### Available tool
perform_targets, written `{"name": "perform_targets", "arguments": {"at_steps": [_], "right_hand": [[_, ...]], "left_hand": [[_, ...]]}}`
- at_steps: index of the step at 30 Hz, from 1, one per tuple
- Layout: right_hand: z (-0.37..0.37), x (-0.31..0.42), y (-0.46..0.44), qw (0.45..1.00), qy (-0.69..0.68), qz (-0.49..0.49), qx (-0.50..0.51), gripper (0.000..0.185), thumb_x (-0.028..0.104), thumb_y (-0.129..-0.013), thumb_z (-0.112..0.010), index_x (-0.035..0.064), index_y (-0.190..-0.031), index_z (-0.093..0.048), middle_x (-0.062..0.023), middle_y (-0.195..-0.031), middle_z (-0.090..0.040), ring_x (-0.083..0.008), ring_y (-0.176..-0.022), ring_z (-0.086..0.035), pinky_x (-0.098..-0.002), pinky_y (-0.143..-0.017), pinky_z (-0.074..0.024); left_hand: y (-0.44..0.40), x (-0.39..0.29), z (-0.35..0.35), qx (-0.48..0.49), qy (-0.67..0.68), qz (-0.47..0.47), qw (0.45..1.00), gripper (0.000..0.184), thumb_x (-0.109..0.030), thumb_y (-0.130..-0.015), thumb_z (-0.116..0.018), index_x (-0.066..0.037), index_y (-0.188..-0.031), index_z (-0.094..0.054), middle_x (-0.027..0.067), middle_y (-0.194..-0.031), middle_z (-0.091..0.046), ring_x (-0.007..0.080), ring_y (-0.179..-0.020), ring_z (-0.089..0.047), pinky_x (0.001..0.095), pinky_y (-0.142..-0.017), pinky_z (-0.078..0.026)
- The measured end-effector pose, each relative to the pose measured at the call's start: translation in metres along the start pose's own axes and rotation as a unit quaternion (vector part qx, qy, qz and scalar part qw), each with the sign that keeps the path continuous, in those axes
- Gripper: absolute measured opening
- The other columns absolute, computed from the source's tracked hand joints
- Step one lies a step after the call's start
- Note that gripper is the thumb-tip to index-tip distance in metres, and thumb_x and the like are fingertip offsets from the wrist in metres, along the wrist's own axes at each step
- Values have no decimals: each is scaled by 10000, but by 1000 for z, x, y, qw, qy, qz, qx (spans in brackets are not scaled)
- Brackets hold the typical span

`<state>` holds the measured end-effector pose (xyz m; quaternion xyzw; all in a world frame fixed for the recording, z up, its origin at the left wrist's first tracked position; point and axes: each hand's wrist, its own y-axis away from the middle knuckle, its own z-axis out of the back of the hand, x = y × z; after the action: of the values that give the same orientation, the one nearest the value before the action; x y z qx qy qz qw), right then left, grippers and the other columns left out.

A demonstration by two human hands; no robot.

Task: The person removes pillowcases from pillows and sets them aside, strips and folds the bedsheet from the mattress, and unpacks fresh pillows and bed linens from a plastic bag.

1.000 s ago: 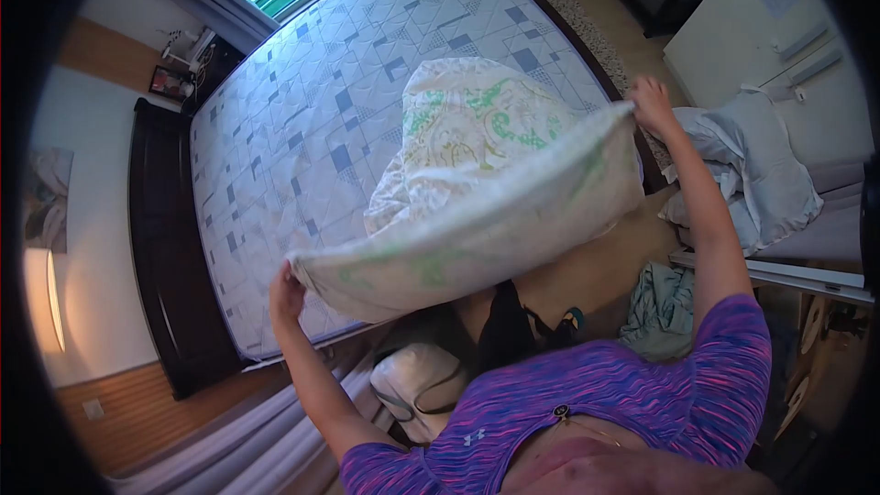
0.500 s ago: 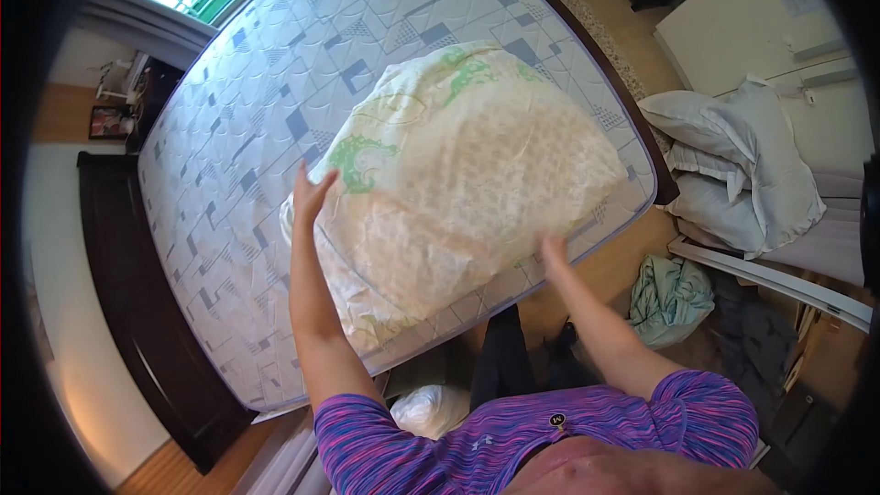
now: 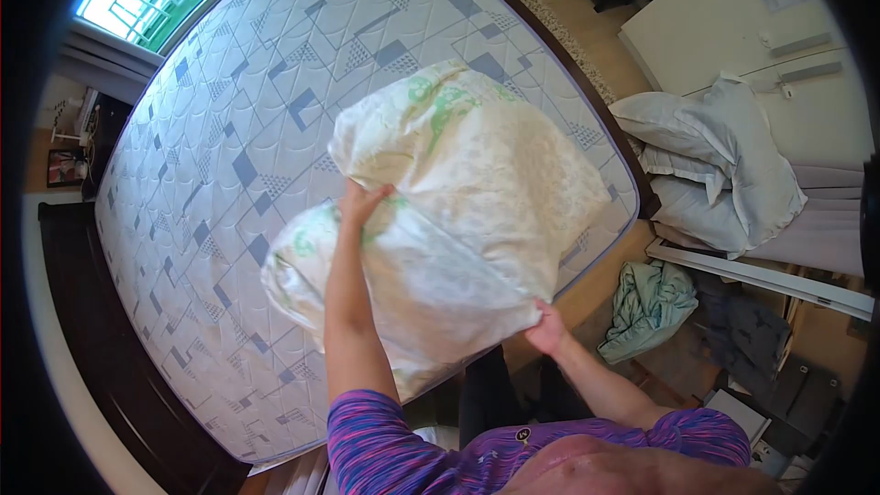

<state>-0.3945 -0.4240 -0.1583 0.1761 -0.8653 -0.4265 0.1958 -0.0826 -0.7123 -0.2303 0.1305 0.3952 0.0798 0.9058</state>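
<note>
A large, puffed-up white sheet with pale patterning and green print lies bunched on the near part of the bare mattress. My left hand grips its upper surface left of the middle, where folds gather at the thumb; some fingers are hidden in the cloth. Closed on the sheet's near right edge, my right hand pulls a corner taut beyond the mattress edge. The cloth between both hands bulges upward and is slightly blurred.
Several white pillows are piled to the right, beside a white cabinet. A crumpled light green cloth lies on the floor near a white rail. The dark headboard borders the mattress on the left.
My left hand has gone from the sheet's left edge rightward onto the cloth. My right hand has moved down with the near edge, and the sheet has folded and puffed up. The view has shifted slightly.
</note>
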Motion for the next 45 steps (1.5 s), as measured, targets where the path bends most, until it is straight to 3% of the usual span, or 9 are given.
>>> {"name": "perform_targets", "arguments": {"at_steps": [3, 5, 8, 18, 27, 32, 35, 41, 45], "right_hand": [[-44, 66, 10, 996, 48, 74, 18, 423, 285, -871, -388, 25, -1204, -371, -115, -1208, -440, -248, -1116, -417, -401, -955, -322], [-95, 123, 10, 992, 80, 99, 0, 433, 301, -873, -397, 26, -1206, -370, -127, -1199, -447, -259, -1082, -449, -396, -932, -351], [-176, 199, 23, 953, 207, 220, 25, 309, 246, -859, -457, 27, -1077, -461, -100, -1024, -543, -202, -920, -545, -335, -807, -449], [-292, 245, 121, 831, 322, 422, 165, 338, 224, -834, -519, 7, -1090, -476, -72, -1016, -559, -123, -893, -532, -252, -803, -404], [-67, 146, 91, 830, 502, 243, -21, 329, 233, -827, -526, 21, -1079, -513, -28, -980, -571, -90, -902, -489, -253, -823, -355], [86, 88, 125, 820, 565, -42, -81, 290, 208, -815, -539, 25, -1040, -547, -15, -940, -583, -94, -874, -501, -245, -795, -369], [105, 88, 145, 776, 611, -107, -111, 257, 181, -813, -534, 36, -1023, -562, -17, -927, -589, -98, -854, -511, -247, -769, -385], [-36, 157, 56, 703, 697, 76, -117, 245, 231, -807, -533, 21, -924, -583, -18, -804, -585, -98, -714, -504, -249, -639, -406], [-62, 185, -45, 754, 609, 188, -162, 333, 280, -784, -558, -20, -929, -556, -94, -830, -588, -154, -759, -532, -296, -671, -421]], "left_hand": [[3, 5, -26, 184, 246, 81, 948, 685, -390, -659, -652, -45, -1194, -399, 117, -1143, -493, 266, -1022, -490, 361, -857, -377], [-2, -26, -3, 305, 409, 275, 815, 553, -320, -729, -587, -52, -1184, -422, 107, -1110, -518, 242, -985, -515, 355, -825, -414], [-24, -99, 85, 263, 610, 141, 734, 474, -317, -809, -501, -17, -1167, -426, 130, -1120, -510, 252, -991, -517, 372, -852, -416], [72, -231, 287, 23, 584, -126, 801, 542, -294, -831, -505, 0, -1240, -306, 94, -1240, -400, 197, -1157, -364, 342, -983, -261], [260, -29, 128, -31, 344, 122, 930, 643, -355, -737, -591, 26, -1211, -381, 110, -1216, -429, 203, -1125, -367, 302, -968, -218], [427, 29, 38, 42, 373, 459, 805, 705, -373, -711, -621, -82, -1276, -314, 45, -1255, -395, 206, -1160, -322, 359, -954, -210], [477, 39, 26, 143, 469, 423, 761, 690, -346, -728, -607, -89, -1286, -292, 45, -1260, -391, 208, -1166, -324, 354, -949, -226], [333, 20, 68, 10, 365, 352, 862, 629, -346, -715, -621, 34, -1173, -418, 124, -1098, -513, 207, -969, -483, 295, -816, -361], [200, 7, 71, 6, 278, 381, 882, 572, -353, -727, -604, 42, -1118, -470, 125, -1053, -537, 196, -936, -494, 322, -772, -383]]}}
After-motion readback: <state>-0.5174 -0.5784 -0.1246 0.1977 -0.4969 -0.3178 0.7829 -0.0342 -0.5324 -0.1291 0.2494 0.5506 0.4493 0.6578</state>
